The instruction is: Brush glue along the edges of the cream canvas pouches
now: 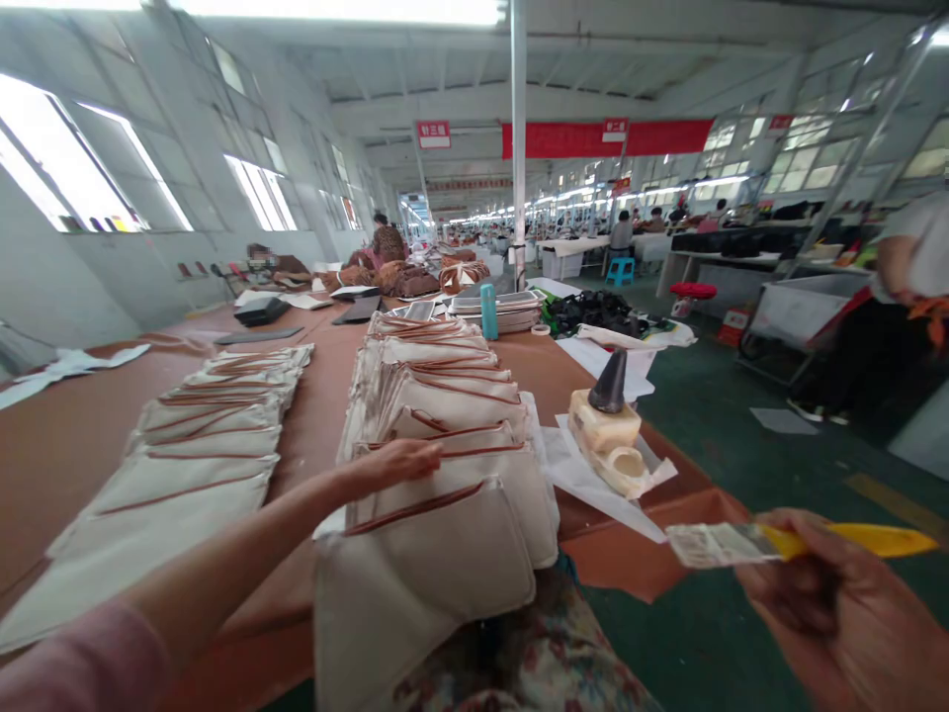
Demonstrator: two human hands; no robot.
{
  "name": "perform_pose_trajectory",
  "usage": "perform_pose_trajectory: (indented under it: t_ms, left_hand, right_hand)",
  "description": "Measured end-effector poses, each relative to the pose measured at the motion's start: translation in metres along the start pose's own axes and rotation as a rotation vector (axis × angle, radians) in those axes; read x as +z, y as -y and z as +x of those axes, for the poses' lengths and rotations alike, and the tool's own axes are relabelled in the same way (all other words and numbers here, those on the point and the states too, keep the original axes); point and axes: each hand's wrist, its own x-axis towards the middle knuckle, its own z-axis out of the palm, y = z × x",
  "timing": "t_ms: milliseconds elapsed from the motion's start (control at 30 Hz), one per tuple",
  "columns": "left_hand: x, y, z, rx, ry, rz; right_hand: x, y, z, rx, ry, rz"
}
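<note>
Beige bag panels (pixel 445 554) with brown-trimmed slits lie overlapped in a long row in front of me. My left hand (pixel 400 463) reaches over the near end of this row, its fingers curled together at the top edge of one panel; the fingertips are partly hidden. Out to the right, my right hand (pixel 822 583) is wrapped round the yellow handle of a flat brush (pixel 723 544). The brush's whitish, crusted end points left, held in the air past the table edge. Nearest to it stands a cream plastic glue container (pixel 604 425) with a black cone on top and a round opening.
A second row of beige panels (pixel 200 435) lies on the brown-covered table (pixel 326 396) at left. White paper sheets (pixel 593 475) sit under the container. A turquoise bottle (pixel 487 311) stands behind the panels. On the right, a person stands beside a white cart (pixel 805 307).
</note>
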Motion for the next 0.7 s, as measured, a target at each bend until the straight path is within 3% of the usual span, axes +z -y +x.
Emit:
perform_pose_trajectory:
  t_ms: [100,267,533,700]
  left_hand:
    - [0.035,0.016,-0.003,-0.022,-0.092,0.085]
    - [0.079,0.013,0.004,-0.035,-0.104,0.089]
    - [0.107,-0.012,0.001,0.036,-0.013,-0.056]
    - [0.114,-0.035,-0.017,0.136,-0.077,-0.076]
  right_hand:
    - [0.013,-0.024,-0.002,0.125,-0.029,0.031]
    - [0.027,-0.054,0.002,0.085,0.091,-0.029]
    - [0.059,-0.096,0.006,0.016,0.360,-0.169]
    - [0.071,-0.118,0.002,-0.133,0.579,-0.421]
